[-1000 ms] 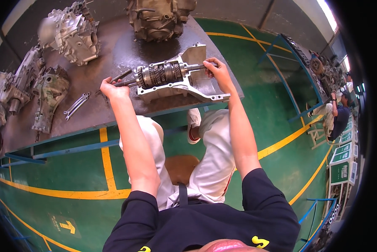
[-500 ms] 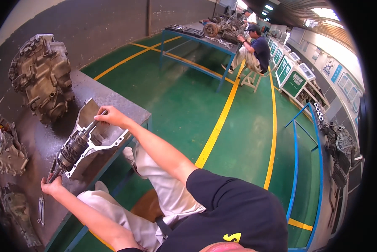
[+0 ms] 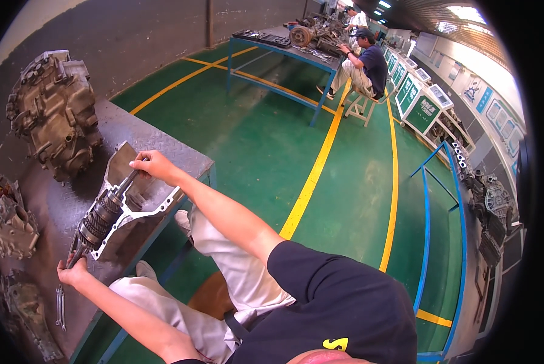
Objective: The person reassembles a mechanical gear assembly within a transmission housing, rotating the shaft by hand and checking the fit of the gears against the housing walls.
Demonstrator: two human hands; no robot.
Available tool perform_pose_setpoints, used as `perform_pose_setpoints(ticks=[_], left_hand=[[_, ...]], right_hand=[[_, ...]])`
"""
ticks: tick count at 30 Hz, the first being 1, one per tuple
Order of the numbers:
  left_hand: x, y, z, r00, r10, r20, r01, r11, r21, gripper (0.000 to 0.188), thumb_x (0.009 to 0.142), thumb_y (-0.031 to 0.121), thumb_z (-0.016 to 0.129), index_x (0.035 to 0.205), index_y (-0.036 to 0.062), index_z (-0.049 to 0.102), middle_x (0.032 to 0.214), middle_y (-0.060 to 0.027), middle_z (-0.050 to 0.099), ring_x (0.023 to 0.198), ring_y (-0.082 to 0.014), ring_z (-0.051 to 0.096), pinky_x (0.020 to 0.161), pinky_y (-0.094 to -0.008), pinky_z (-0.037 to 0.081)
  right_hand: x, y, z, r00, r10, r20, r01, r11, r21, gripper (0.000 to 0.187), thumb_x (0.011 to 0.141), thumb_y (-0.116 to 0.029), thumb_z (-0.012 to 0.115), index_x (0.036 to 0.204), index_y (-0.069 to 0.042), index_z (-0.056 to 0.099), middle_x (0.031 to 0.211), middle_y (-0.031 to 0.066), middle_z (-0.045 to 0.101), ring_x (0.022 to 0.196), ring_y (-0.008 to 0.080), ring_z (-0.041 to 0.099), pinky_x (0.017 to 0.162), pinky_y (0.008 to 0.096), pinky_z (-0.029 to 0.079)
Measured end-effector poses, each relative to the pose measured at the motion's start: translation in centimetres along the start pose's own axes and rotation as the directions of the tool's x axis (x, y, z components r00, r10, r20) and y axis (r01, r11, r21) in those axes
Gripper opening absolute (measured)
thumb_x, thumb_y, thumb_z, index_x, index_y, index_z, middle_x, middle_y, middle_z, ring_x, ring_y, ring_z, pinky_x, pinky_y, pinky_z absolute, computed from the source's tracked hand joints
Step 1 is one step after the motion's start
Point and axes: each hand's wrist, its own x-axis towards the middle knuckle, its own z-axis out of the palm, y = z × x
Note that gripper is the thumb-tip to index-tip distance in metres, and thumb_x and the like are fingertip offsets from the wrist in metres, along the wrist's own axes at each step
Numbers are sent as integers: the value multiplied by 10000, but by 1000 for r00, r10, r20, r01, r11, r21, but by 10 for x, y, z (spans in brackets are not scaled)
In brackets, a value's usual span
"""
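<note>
Head cam: looking farther R than 1 s ago, w/ same grip on gear shaft [image 3: 99, 222]. Pinching one end w/ L hand [image 3: 73, 270], opp. end w/ R hand [image 3: 155, 166]. Lying along open gearbox housing [image 3: 137, 213], nr front edge & R corner of worktable [image 3: 178, 145]; can't tell how deep. Prob. just a glance aside, no visible progress.

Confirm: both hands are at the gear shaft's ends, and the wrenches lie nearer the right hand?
No: the head view shows the wrenches nearer the left hand. It and the right hand are at the ends of the gear shaft.
</note>
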Motion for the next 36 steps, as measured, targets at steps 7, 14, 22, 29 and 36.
perform_pose_setpoints(ticks=[7, 14, 22, 29, 36], left_hand=[[3, 2, -2, 1000, 18, 7, -18, 1000, 24, 185, 737, 196, 601, 756, 90, 451, 649, -50, 408, 701, -247, 508, 772, -469, 448], [8, -8, -1, 1000, 15, 10, -15, 1000, 14, 198, 733, 194, 601, 785, 74, 453, 664, -63, 433, 733, -260, 520, 785, -474, 446], [33, -1, -4, 999, 19, 39, -19, 1000, -5, 196, 739, 192, 595, 797, 63, 459, 672, -71, 445, 740, -265, 528, 806, -488, 450], [47, 48, -19, 985, 124, 122, -123, 992, -16, 308, 804, 206, 534, 1023, 12, 437, 992, -182, 487, 1080, -375, 487, 1016, -632, 351], [-50, -29, 7, 997, 13, 73, -6, 994, -106, 171, 765, 189, 506, 775, 123, 349, 679, -55, 378, 661, -209, 439, 797, -438, 394]], right_hand=[[1, 1, 0, 997, 72, 19, -71, 997, -42, 300, 878, -343, 740, 863, -54, 657, 647, 7, 599, 554, 70, 529, 536, 225, 430], [2, 7, -13, 994, 97, 58, -91, 990, -107, 384, 859, -433, 750, 790, -65, 664, 620, 3, 595, 538, 79, 538, 526, 234, 439], [-3, -6, -8, 985, 159, 72, -150, 982, -116, 449, 840, -472, 760, 719, -49, 673, 637, 26, 626, 559, 118, 597, 545, 252, 470], [1, 0, 21, 978, 136, 157, -118, 986, -117, 458, 817, -470, 780, 856, -17, 731, 728, 31, 662, 637, 116, 611, 617, 263, 507], [1, -4, -21, 962, 127, 243, -122, 992, -36, 253, 864, -301, 753, 919, -71, 664, 790, 13, 633, 711, 90, 568, 669, 238, 468]])
